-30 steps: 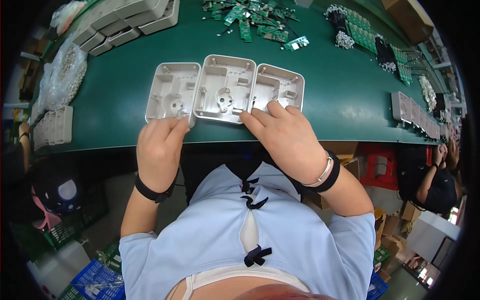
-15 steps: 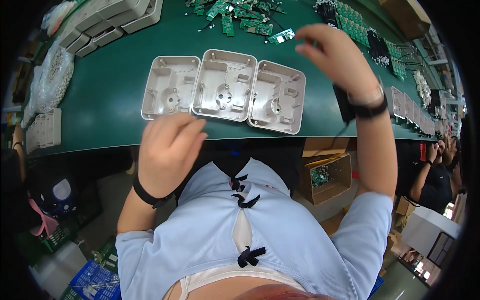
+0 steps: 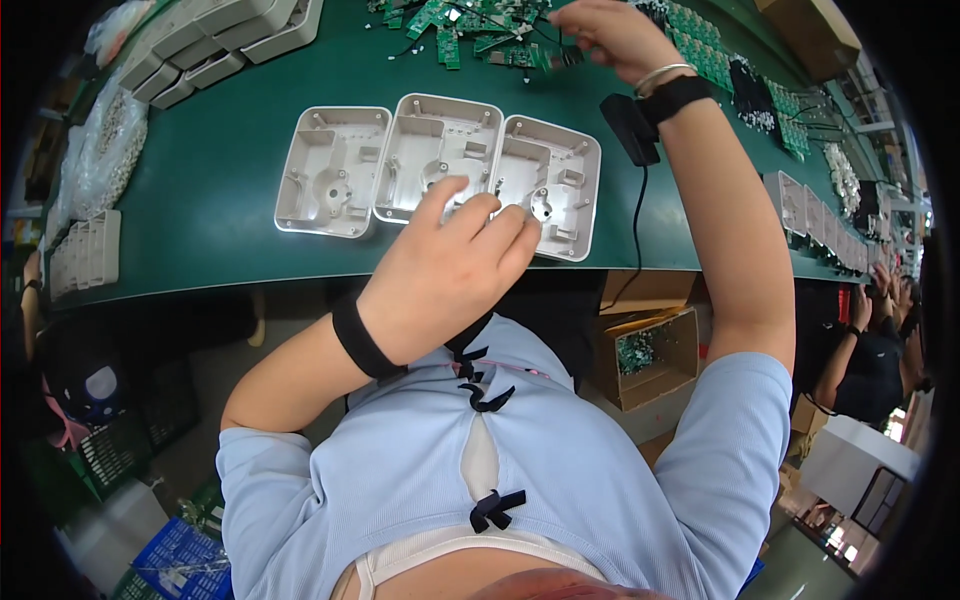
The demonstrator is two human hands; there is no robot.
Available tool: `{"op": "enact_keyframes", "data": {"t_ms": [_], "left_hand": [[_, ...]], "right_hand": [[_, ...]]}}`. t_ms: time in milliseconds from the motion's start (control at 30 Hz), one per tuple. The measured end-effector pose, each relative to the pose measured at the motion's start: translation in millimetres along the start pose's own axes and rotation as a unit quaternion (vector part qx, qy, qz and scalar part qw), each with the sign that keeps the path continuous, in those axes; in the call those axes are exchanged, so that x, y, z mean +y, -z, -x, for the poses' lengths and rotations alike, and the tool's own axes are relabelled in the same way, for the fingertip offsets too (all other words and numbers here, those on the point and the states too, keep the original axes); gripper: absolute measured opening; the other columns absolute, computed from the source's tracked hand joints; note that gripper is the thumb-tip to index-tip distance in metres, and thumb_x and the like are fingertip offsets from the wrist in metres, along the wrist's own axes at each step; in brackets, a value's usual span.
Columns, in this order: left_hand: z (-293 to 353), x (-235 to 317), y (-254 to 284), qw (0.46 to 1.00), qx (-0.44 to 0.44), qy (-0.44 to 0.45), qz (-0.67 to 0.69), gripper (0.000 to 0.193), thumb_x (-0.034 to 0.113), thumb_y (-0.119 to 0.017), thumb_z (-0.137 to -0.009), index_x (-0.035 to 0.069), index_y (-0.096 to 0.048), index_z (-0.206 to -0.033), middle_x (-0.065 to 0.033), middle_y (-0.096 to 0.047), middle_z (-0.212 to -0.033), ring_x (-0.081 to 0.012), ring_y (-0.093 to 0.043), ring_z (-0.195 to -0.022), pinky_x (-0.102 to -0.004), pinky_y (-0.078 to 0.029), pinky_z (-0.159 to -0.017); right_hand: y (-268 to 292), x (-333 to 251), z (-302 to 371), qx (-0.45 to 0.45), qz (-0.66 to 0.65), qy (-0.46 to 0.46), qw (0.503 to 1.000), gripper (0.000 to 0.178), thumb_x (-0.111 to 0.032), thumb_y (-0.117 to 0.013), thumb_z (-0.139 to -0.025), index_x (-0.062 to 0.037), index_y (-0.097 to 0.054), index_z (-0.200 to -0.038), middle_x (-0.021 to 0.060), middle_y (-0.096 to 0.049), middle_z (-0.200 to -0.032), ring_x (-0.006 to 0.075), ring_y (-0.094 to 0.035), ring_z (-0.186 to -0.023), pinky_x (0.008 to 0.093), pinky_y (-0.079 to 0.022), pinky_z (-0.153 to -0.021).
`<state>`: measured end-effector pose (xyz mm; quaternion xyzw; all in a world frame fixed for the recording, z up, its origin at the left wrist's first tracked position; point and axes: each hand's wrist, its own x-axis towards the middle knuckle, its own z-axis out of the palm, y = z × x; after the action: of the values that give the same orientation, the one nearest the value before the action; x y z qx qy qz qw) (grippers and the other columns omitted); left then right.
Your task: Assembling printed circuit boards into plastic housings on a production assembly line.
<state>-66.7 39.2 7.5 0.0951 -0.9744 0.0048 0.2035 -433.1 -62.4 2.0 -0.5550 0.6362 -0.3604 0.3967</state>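
Three pale grey plastic housings, a left one (image 3: 305,180), a middle one (image 3: 412,150) and a right one (image 3: 580,155), lie open side up in a row along the bench's near edge. My left hand (image 3: 440,270) reaches over the near ends of the middle and right ones, fingers spread, holding nothing visible. Beyond the row, my right hand (image 3: 615,38) is at the pile of green circuit boards (image 3: 450,45). Its bent fingers meet the end of one motion-blurred circuit board (image 3: 562,58); the exact grip is unclear. Thin black wires trail among the boards.
A black device (image 3: 630,130) with a cord rests beneath my right wrist. Stacked housings (image 3: 215,70) and a plastic bag of small parts (image 3: 105,150) stand left. More boards (image 3: 705,55) with wires lie far right. Below the edge sits a cardboard box (image 3: 655,365).
My left hand has moved right and spread over the housings. My right hand has gone farther out and left to the boards, where one has shifted and blurred. The black device shows more fully.
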Motion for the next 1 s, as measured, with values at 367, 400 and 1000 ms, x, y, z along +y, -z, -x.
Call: {"op": "enact_keyframes", "data": {"t_ms": [367, 400, 1000], "left_hand": [[-10.3, -3.8, -11.4, 0.998, 0.047, -0.024, -0.018, 0.015, 0.013, -0.069, -0.085, 0.013, -0.077, -0.098, 0.0042, -0.063, -0.091, -0.0144, -0.063, -0.100, -0.0600, -0.036, -0.119], [-12.5, -2.9, -12.3, 0.998, 0.048, -0.028, -0.016, 0.015, 0.013, -0.069, -0.085, 0.013, -0.077, -0.098, 0.0044, -0.063, -0.090, -0.0141, -0.064, -0.099, -0.0598, -0.036, -0.119], [-22.0, 17.3, -13.6, 0.993, -0.022, 0.111, 0.028, 0.098, 0.063, -0.085, -0.070, 0.005, -0.055, -0.144, -0.0218, -0.058, -0.137, -0.0384, -0.049, -0.138, -0.0687, -0.021, -0.121]], "right_hand": [[26.6, -10.5, 82.7, 0.137, -0.081, -0.081, 0.984, 0.015, -0.016, -0.072, -0.096, -0.0044, -0.070, -0.086, 0.0018, -0.064, -0.074, 0.0103, -0.056, -0.062, 0.0247, -0.043, -0.052], [46.9, 5.4, 88.1, 0.099, -0.202, -0.084, 0.971, 0.015, -0.016, -0.071, -0.098, -0.0031, -0.070, -0.092, 0.0025, -0.067, -0.079, 0.0113, -0.060, -0.068, 0.0244, -0.047, -0.058], [0.6, 17.5, 217.1, 0.000, -0.735, 0.098, 0.671, 0.017, -0.008, -0.058, -0.109, 0.0003, -0.061, -0.124, 0.0174, -0.072, -0.121, 0.0223, -0.073, -0.096, 0.0294, -0.060, -0.078]]}}
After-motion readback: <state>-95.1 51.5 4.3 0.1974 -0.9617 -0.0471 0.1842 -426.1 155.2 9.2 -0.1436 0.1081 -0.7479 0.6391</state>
